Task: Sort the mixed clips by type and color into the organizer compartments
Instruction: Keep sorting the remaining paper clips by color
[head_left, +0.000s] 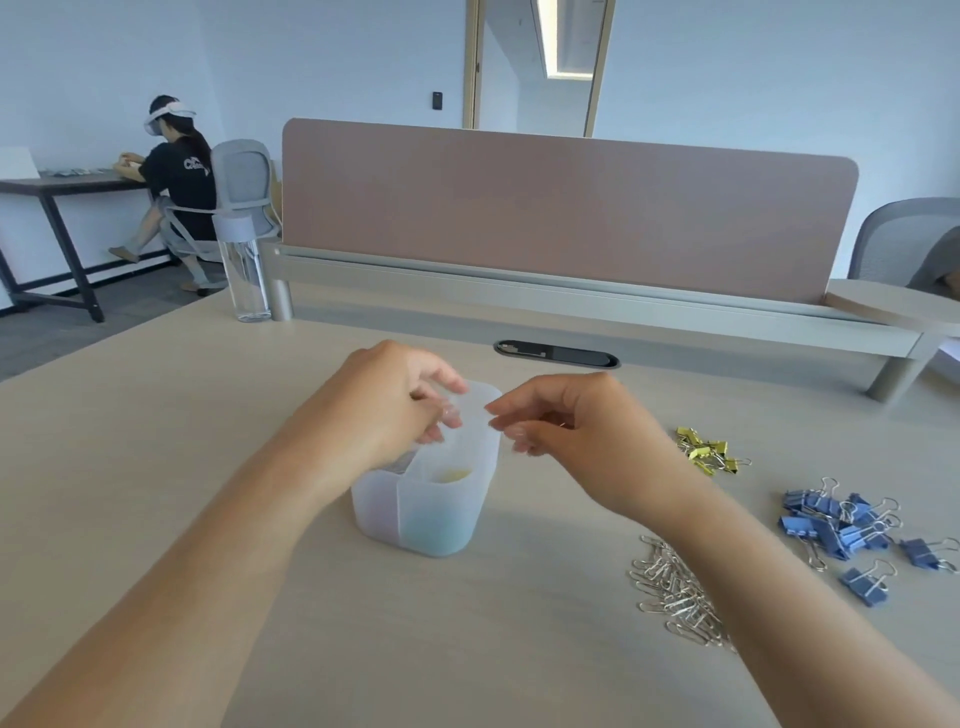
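Fingers (448, 383) of the left hand (384, 410) are curled and bunched together over the back left part of the organizer (431, 519), the tips hanging just above its rim. They are blurred, and I cannot tell whether they pinch anything. The right hand (582, 431) hovers just beside the organizer's right rim, its fingers (506, 411) loosely curled with thumb and forefinger drawn toward each other. Whether a clip sits between them is too blurred to make out. The two sets of fingertips point at one another across the top of the organizer, close but apart.

The organizer is a frosted, see-through tub standing upright on the table (156, 467), split by inner walls. A blue tint shows through its near right compartment, a pinkish one through the near left, and something yellowish lies in a compartment behind.

To the right of the right forearm, three heaps lie well apart from the tub: yellow binder clips (709, 452) farthest back, blue binder clips (831, 525) nearer and further right with a few strays, and silver paper clips (675, 587) nearest, partly hidden by the forearm.

At the table's far edge stand a clear water bottle (244, 270) and a brown divider panel (566, 208). Beyond, on the left, a seated person (176, 171) wearing a headset works at another desk.
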